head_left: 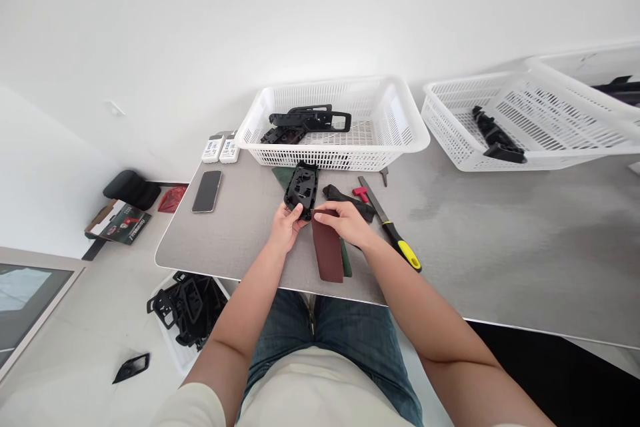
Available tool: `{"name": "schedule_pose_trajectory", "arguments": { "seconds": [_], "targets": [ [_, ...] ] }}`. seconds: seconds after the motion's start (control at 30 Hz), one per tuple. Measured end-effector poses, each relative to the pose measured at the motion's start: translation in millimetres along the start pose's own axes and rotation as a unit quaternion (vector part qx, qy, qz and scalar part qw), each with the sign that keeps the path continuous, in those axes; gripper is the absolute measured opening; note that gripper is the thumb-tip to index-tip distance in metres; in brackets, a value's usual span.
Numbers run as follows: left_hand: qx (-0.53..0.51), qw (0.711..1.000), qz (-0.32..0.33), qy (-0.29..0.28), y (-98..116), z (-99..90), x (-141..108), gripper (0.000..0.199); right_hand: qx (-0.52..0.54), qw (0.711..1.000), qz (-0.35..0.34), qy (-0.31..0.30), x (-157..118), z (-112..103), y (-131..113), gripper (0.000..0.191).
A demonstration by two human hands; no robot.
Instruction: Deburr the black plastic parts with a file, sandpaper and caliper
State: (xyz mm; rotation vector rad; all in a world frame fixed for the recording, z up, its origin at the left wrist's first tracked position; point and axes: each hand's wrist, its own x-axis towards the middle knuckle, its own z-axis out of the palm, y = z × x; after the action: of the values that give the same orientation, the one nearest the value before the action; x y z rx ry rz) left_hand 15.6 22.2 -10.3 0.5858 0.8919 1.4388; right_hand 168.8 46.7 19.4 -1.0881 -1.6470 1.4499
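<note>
My left hand (287,227) grips the lower end of a black moulded plastic part (303,188), held tilted above the table with its ribbed side showing. Close beside it, my right hand (345,219) pinches the top of a brown sandpaper strip (329,250), which hangs down toward the table's front edge. A green sheet (347,260) shows behind the strip, and another green piece (283,176) lies partly under the black part. Right of my hands are a black cloth-like item (345,199), a red T-shaped piece (360,194) and a file with a yellow-black handle (400,240).
A white basket (330,157) with black parts stands at the back of the grey table (500,247); more white baskets (480,159) stand right. A phone (207,191) and white boxes (213,149) lie left. Below, a bin of black parts (187,307) sits on the floor.
</note>
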Motion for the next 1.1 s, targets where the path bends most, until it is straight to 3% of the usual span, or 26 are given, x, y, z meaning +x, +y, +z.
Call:
{"name": "schedule_pose_trajectory", "arguments": {
  "seconds": [0.1, 0.27, 0.43, 0.6, 0.83, 0.97, 1.1],
  "targets": [
    [-0.008, 1.0, -0.001, -0.007, 0.1, 0.6, -0.1, 0.041, -0.023, 0.999, 0.016, -0.032, 0.2, -0.3, -0.6, 0.019],
    [-0.015, 1.0, 0.0, -0.017, 0.4, 1.5, -0.7, 0.037, 0.036, 0.999, 0.022, 0.001, 0.1, -0.9, -1.9, 0.025],
    [-0.034, 0.999, -0.004, -0.011, 3.2, 0.3, -0.5, 0.037, 0.007, 0.998, 0.032, -0.06, 0.4, -0.1, -1.7, 0.019],
    [-0.044, 0.999, -0.009, -0.025, 7.8, -0.1, -1.9, 0.04, 0.083, 0.996, 0.004, 0.023, -1.5, 0.3, -5.1, 0.026],
    [0.019, 0.999, 0.005, -0.044, 6.4, 1.0, -4.2, 0.043, -0.003, 1.0, -0.018, 0.022, -3.4, 2.6, -7.5, 0.021],
    [0.035, 0.998, 0.003, -0.048, 5.2, 0.7, -4.0, 0.047, -0.005, 1.0, -0.008, 0.007, -3.1, 0.5, -5.4, 0.02],
    [0.027, 0.998, 0.007, -0.048, 5.2, -0.1, -3.7, 0.044, 0.024, 0.999, 0.006, 0.035, -2.3, -1.0, -6.4, 0.017]
  ]
}}
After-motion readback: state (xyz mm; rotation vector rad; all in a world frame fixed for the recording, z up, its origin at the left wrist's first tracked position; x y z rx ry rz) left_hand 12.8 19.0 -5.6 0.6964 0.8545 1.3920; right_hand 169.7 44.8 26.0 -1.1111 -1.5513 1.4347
